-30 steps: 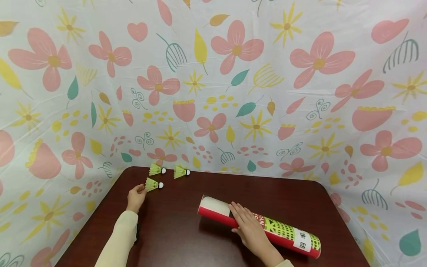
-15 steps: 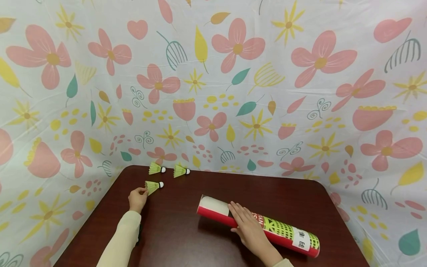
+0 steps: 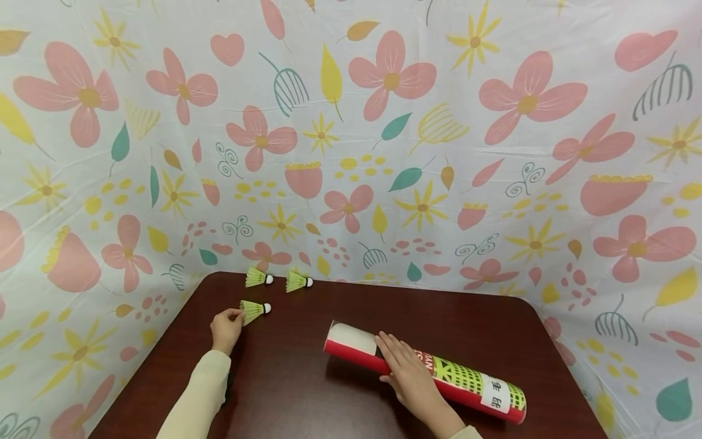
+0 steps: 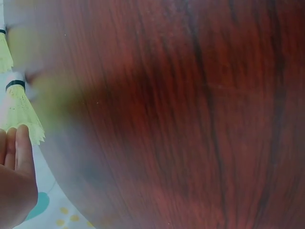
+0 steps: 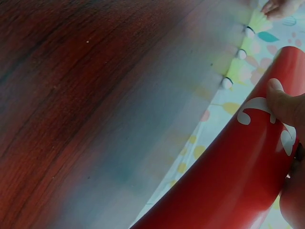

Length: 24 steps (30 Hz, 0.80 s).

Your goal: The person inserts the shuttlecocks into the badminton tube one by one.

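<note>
My left hand (image 3: 226,330) pinches the feathered skirt of a yellow shuttlecock (image 3: 253,311) at the table's left side, its white cork pointing right. In the left wrist view the fingertips meet the skirt edge of this shuttlecock (image 4: 21,107). On the right, my right hand (image 3: 408,378) grips a long red, white and yellow-green shuttlecock tube (image 3: 466,390), fingers across its top and thumb on the near side. The right wrist view shows that thumb (image 5: 281,102) against the red wall of the tube (image 5: 224,176). The tube slants, its left end farther away.
Two more yellow shuttlecocks, one at the back left (image 3: 256,277) and one to its right (image 3: 298,281), lie near the far edge of the dark brown table (image 3: 307,378). A flower-printed cloth (image 3: 351,152) hangs behind and beside the table.
The held shuttlecock has shifted slightly toward me, away from the two at the back, and its skirt has swung a little. The right hand and tube stay nearly in place.
</note>
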Each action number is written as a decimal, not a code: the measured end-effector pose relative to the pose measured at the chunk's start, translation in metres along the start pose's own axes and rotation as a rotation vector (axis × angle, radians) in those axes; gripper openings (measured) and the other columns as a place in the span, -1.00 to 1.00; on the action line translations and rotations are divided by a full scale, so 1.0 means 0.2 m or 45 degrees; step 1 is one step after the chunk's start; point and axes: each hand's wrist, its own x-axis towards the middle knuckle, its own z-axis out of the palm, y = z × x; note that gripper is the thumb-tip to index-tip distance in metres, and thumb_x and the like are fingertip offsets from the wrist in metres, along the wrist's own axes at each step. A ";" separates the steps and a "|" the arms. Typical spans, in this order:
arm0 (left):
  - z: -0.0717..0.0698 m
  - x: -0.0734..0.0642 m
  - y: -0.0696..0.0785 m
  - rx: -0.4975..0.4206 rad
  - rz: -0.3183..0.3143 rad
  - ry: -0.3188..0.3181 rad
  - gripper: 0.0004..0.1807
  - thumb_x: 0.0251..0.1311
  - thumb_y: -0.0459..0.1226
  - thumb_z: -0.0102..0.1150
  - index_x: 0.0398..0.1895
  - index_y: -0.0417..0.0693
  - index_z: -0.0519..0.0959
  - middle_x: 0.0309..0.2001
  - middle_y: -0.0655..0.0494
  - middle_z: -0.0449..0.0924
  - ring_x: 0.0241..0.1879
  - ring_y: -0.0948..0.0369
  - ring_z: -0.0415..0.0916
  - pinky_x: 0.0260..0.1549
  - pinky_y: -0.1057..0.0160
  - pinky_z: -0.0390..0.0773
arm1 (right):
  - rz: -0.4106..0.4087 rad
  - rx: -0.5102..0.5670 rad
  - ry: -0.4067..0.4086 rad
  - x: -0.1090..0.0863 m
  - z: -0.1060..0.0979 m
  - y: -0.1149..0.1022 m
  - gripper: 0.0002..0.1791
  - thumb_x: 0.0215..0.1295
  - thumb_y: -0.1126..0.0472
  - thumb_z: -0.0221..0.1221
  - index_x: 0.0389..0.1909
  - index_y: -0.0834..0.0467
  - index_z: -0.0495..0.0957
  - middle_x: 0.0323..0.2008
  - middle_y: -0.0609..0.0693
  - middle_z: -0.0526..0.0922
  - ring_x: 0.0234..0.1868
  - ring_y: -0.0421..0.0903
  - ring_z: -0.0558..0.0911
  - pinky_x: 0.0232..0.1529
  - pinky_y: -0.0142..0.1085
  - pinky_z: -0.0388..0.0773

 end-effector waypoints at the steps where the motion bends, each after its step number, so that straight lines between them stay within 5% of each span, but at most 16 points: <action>1: 0.00 0.00 0.01 -0.001 0.004 0.001 -0.80 0.27 -0.38 0.17 -0.17 -0.39 0.64 -0.28 -0.26 0.66 -0.22 -0.12 0.53 -0.22 -0.02 0.50 | 0.005 0.002 -0.003 0.00 0.00 0.00 -0.06 0.00 0.15 0.46 0.41 0.20 0.23 0.34 0.12 0.36 0.32 0.02 0.38 0.41 -0.39 -0.22; 11: 0.00 -0.06 0.06 -0.021 0.065 -0.010 -0.84 0.24 -0.38 0.23 -0.22 -0.35 0.66 -0.32 -0.22 0.68 -0.30 -0.06 0.62 -0.44 0.24 0.53 | 0.017 0.002 -0.013 -0.01 0.00 0.01 -0.14 0.12 0.06 0.37 0.41 0.19 0.24 0.35 0.11 0.35 0.33 0.01 0.37 0.26 -0.10 0.26; 14: 0.01 -0.07 0.08 -0.055 0.066 -0.039 -0.85 0.23 -0.39 0.23 -0.23 -0.34 0.66 -0.33 -0.19 0.68 -0.29 -0.04 0.63 -0.43 0.24 0.55 | 0.010 0.002 -0.014 -0.01 0.00 0.02 -0.29 0.39 -0.13 0.02 0.41 0.20 0.23 0.34 0.12 0.36 0.33 0.02 0.37 0.34 -0.18 0.15; 17: 0.02 -0.08 0.09 -0.089 0.061 -0.065 -0.86 0.23 -0.39 0.23 -0.23 -0.32 0.67 -0.32 -0.17 0.69 -0.27 -0.03 0.64 -0.41 0.25 0.55 | 0.009 -0.013 -0.022 -0.01 -0.01 0.02 -0.23 0.41 -0.24 -0.38 0.42 0.19 0.22 0.34 0.12 0.36 0.34 0.00 0.36 0.38 -0.25 0.06; 20: 0.03 -0.09 0.11 -0.115 0.064 -0.080 -0.87 0.23 -0.39 0.23 -0.23 -0.29 0.67 -0.32 -0.16 0.69 -0.27 -0.02 0.65 -0.40 0.25 0.57 | 0.010 0.005 -0.025 0.00 -0.01 0.02 -0.29 0.41 -0.17 -0.11 0.41 0.20 0.22 0.34 0.13 0.36 0.33 0.01 0.36 0.33 -0.16 0.18; 24: 0.04 -0.10 0.13 -0.143 0.079 -0.103 -0.88 0.22 -0.38 0.24 -0.23 -0.27 0.68 -0.32 -0.17 0.68 -0.28 -0.01 0.67 -0.36 0.21 0.61 | 0.019 0.034 -0.030 0.00 0.00 0.02 -0.14 0.10 0.09 0.39 0.40 0.21 0.24 0.33 0.14 0.36 0.32 0.05 0.38 0.23 -0.04 0.32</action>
